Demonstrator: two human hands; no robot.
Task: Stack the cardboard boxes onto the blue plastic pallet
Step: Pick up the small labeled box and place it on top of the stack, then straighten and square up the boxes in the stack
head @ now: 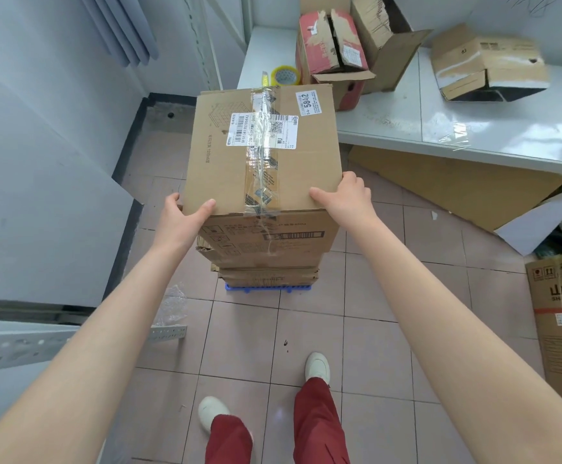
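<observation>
The top box (266, 152) sits on a stack of boxes (266, 252) covering the pallet (268, 289), both hands (181, 217) (343, 195) closed on its near corners. More boxes (333, 51) remain on the bench (474, 122), seemingly unstacked.

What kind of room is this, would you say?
Probably a small packing or storage room: a stack of taped cardboard boxes with shipping labels on a blue plastic pallet, torn-open cartons and a tape roll on a white table.
</observation>
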